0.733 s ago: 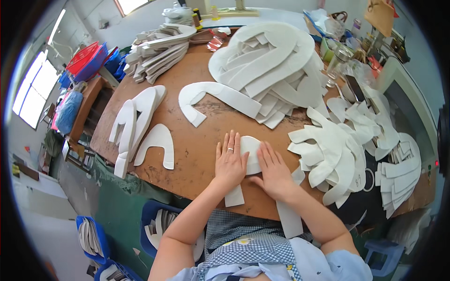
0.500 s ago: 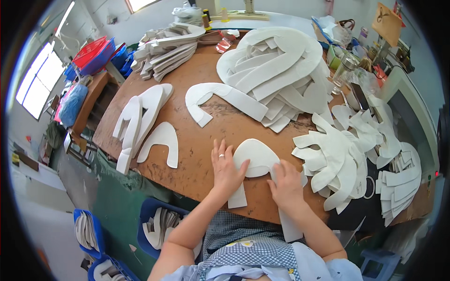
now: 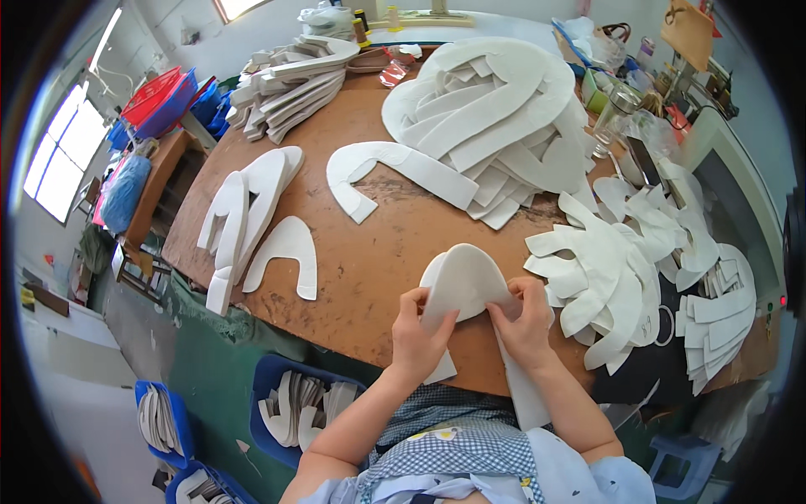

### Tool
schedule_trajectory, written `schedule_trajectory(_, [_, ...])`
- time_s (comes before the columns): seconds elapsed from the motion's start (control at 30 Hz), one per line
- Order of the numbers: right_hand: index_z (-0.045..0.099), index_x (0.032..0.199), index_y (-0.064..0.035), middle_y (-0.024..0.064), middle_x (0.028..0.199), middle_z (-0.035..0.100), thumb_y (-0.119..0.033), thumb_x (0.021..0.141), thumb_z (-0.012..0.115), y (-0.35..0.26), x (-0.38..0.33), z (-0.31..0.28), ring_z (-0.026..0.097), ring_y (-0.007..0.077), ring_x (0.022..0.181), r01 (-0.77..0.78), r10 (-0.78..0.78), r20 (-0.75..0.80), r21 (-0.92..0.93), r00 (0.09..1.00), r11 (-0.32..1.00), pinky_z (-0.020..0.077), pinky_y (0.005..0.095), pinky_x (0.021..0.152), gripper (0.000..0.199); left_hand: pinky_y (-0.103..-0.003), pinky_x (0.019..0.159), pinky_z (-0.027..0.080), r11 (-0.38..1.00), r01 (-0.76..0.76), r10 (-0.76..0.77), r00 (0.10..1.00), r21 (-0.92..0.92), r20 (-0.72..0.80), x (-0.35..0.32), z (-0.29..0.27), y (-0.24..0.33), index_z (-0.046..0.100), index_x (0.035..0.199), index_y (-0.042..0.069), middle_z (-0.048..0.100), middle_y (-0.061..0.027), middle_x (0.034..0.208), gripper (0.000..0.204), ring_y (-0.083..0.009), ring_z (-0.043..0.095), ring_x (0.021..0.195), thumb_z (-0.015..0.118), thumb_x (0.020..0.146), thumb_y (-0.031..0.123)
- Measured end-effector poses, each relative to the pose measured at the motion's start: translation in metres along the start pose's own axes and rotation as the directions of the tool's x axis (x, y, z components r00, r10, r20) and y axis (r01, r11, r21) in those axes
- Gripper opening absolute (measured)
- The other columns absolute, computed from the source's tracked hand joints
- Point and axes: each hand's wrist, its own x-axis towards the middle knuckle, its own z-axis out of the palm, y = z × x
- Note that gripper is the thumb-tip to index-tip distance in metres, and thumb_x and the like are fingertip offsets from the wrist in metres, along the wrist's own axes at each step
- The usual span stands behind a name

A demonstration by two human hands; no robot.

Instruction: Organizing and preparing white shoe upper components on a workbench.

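Observation:
My left hand (image 3: 420,338) and my right hand (image 3: 522,328) pinch a small white U-shaped padding piece (image 3: 467,277) by its two sides, thumbs on the near face. Its rounded end is tilted up from the table. Beneath it lies a longer white U-shaped piece (image 3: 529,399); one leg hangs past the table's near edge beside my right forearm. How far the two pieces touch is hidden by my hands. A fan of small white pieces (image 3: 600,286) lies just right of my right hand. One small U-shaped piece (image 3: 285,252) rests to the left.
A big heap of long white pieces (image 3: 504,109) covers the table's (image 3: 361,269) far middle. One long piece (image 3: 403,164) lies before it, and stacked pieces (image 3: 260,189) lie left. Blue bins (image 3: 260,382) stand on the floor. A glass jar (image 3: 617,118) stands far right.
My hands, flat on the small piece before, now grip its sides and have raised its rounded end off the longer piece. The view has shifted slightly.

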Motion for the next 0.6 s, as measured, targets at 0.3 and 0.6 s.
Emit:
schedule_trajectory(0.3, [0.062, 0.108, -0.0048, 0.0122, 0.122, 0.063, -0.014, 0.086, 0.070, 0.004, 0.002, -0.042, 0.061, 0.0273, 0.109, -0.141, 0.024, 0.477, 0.211, 0.878, 0.967, 0.0483, 0.0365, 0.094, 0.026, -0.029, 0.070, 0.051, 0.840, 0.043, -0.214, 0.942, -0.541, -0.258, 0.083, -0.093, -0.018, 0.057, 0.119, 0.004, 0.063, -0.0039, 0.099, 0.036, -0.0126, 0.061, 0.081, 0.069, 0.094, 0.026])
schedule_trajectory(0.6, [0.058, 0.122, -0.0034, 0.0126, 0.152, 0.040, 0.002, 0.075, 0.064, -0.010, 0.001, -0.075, 0.045, 0.0324, 0.132, 0.057, -0.094, 0.709, 0.076, 0.698, 0.995, 0.0410, 0.0413, 0.107, 0.047, -0.028, 0.066, 0.054, 0.939, -0.002, -0.111, 0.945, -0.345, -0.307, 0.271, -0.140, -0.021, 0.061, 0.117, -0.003, 0.067, -0.0119, 0.102, 0.033, -0.0162, 0.066, 0.078, 0.067, 0.093, 0.019])
